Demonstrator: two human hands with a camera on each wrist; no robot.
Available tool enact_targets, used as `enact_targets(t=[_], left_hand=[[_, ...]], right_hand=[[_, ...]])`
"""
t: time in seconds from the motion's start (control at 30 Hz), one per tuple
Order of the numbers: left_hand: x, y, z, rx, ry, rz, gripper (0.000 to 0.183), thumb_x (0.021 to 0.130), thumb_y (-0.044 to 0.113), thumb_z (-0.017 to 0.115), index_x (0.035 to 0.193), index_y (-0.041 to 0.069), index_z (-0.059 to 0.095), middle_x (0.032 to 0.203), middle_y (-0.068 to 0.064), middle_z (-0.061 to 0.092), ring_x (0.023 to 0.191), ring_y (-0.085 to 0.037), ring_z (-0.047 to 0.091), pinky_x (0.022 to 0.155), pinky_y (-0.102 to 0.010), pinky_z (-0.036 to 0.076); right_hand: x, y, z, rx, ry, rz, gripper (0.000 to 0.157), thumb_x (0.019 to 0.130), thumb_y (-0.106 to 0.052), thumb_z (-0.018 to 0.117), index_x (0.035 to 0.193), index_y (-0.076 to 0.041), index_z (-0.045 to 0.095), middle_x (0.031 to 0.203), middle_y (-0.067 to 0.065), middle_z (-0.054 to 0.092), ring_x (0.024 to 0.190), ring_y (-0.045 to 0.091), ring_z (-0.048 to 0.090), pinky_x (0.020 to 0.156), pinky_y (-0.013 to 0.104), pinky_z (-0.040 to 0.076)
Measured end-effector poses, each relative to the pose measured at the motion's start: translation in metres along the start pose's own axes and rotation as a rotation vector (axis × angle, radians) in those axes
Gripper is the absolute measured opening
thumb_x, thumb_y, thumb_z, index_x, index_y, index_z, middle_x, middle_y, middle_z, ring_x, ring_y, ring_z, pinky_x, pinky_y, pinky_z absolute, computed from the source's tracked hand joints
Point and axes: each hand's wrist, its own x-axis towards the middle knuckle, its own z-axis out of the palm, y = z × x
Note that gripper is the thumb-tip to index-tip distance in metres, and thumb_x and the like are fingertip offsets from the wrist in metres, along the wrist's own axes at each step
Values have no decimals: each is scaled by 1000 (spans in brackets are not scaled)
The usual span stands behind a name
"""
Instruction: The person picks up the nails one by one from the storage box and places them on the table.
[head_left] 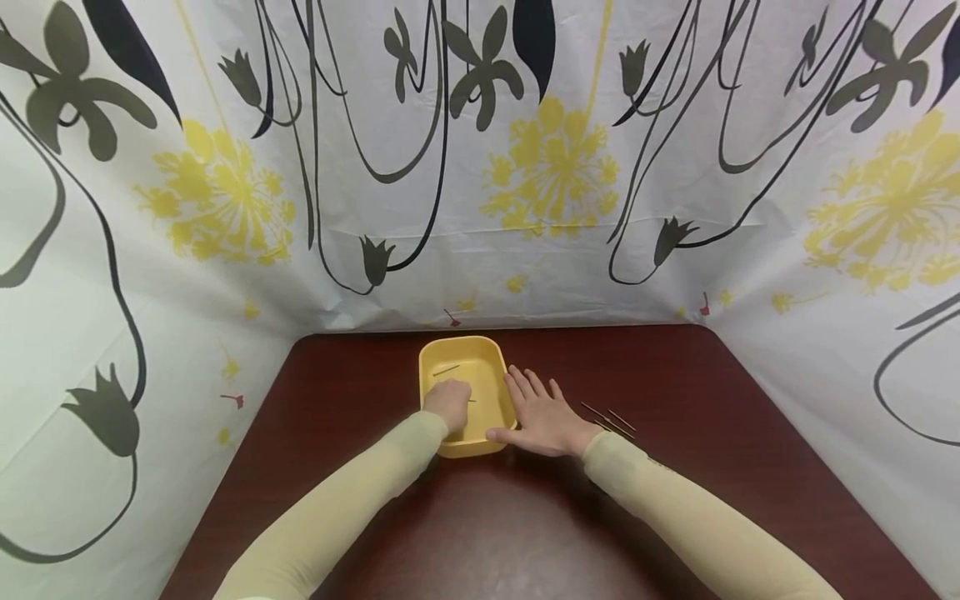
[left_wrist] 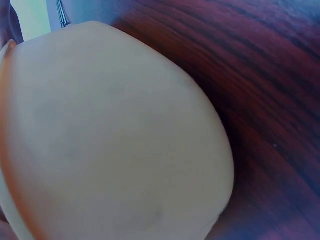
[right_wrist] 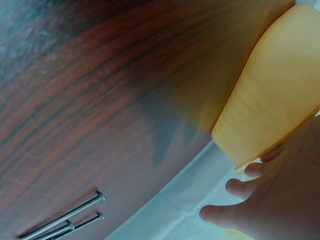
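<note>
A yellow plastic tray [head_left: 487, 342] lies toward the back of the table. My left hand [head_left: 447, 402] reaches down inside it, fingers turned under and hidden behind the back of the hand. A thin nail [head_left: 472, 401] shows just right of those knuckles; whether the fingers pinch it, I cannot tell. Another nail [head_left: 446, 370] lies farther back in the tray. Against the tray's right side, my right hand [head_left: 546, 418] rests with fingers spread and straight, thumb at the near right corner. In the right wrist view, its fingers touch the tray's outer wall [right_wrist: 272, 85].
Several metal nails [right_wrist: 62, 220] lie on the dark reddish wooden table [head_left: 495, 533], right of my right hand. Patterned white cloth [head_left: 465, 283] hangs behind the table and along both sides. A pale rounded surface [left_wrist: 120, 130] fills most of the left wrist view.
</note>
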Motion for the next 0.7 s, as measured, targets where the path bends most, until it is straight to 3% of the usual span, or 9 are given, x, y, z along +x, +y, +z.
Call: enact_targets(t=[0.27,0.47,0.7], left_hand=[[1,2,-7,-49,2,-8,25,79,-6,67,68,12,55,70,-5,59,64,-19,54,60,-36,50],[4,0,-11,-71,-56,-46,23,82,-6,66,72,10,55,71,-5,55,66,-21,54,64,-37,51],[-1,4,-27,-73,-136,-64,23,81,-6,65,70,11,54,68,-3,53,64,-19,50,59,-36,47]], right_hand=[[1,0,2,-3,-17,21,118,81,-93,24,163,-9,9,169,8,3,153,32,9,114,65,16],[1,0,2,-6,-19,20,119,81,-94,24,163,-9,10,169,8,3,152,33,10,114,65,16],[1,-1,2,-4,-23,20,118,81,-93,23,163,-9,9,169,8,4,153,33,9,114,65,16]])
